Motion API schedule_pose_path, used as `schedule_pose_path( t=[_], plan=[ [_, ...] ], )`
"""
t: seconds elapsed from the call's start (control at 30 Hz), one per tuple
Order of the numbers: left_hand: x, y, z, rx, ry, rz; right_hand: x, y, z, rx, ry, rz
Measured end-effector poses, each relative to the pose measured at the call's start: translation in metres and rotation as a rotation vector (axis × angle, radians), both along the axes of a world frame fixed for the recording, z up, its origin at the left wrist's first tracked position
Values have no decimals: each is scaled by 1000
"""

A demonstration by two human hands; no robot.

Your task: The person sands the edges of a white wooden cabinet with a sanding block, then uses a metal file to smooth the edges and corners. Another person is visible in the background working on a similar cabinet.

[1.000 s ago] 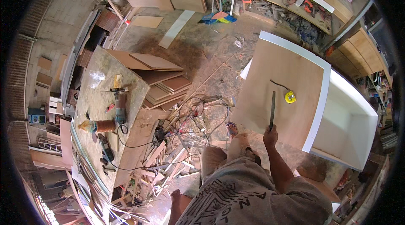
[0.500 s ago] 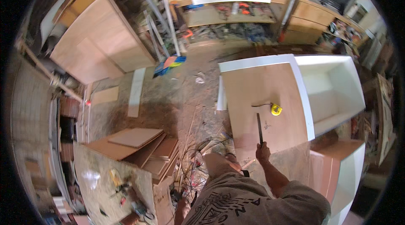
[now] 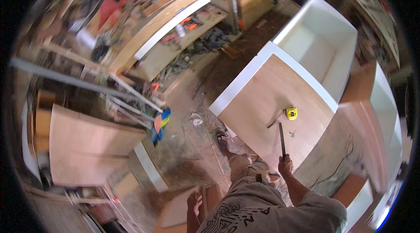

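Note:
My right hand (image 3: 285,165) is closed round one end of a long, narrow dark bar (image 3: 281,140), possibly a file. The bar points away from me above a brown wooden panel (image 3: 258,102) with white edging. Just beyond its tip, a yellow tape measure (image 3: 291,113) rests on the panel, a dark strap beside it. Low in the view, my left hand (image 3: 194,202) hangs with loosely spread fingers and nothing in it. It is over some stacked boards (image 3: 175,215); I cannot tell whether it touches them.
A white open box (image 3: 319,45) adjoins the panel's far right side. More white and brown cabinet parts (image 3: 372,137) stand at right. A cluttered workbench (image 3: 175,27) fills the back left. A large board (image 3: 87,145) and a broom with blue bristles (image 3: 158,132) are at left; cables lie by the cabinets.
My view and body have turned to the right, so the room appears rotated. The bar stays in my right hand. My left hand now shows over the boards, more fully in view.

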State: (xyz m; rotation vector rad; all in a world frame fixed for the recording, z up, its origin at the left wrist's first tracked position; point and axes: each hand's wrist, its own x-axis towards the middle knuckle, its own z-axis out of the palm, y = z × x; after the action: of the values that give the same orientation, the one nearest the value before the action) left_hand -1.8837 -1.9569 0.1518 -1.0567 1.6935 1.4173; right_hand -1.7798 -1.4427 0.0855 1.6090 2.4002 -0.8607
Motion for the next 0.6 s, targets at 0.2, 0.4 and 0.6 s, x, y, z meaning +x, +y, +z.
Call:
schedule_pose_path(
  t=[0.2,0.4,0.6],
  plan=[
    [-113,-148,-21,114,-11,-753,-90,-72,34,-49,100,-299],
    [-308,-175,-21,-506,327,-1707,-190,-109,28,-2,78,-481],
    [-548,-89,-39,-448,278,-1551,-282,-128,15,99,157,-734]
  ],
)
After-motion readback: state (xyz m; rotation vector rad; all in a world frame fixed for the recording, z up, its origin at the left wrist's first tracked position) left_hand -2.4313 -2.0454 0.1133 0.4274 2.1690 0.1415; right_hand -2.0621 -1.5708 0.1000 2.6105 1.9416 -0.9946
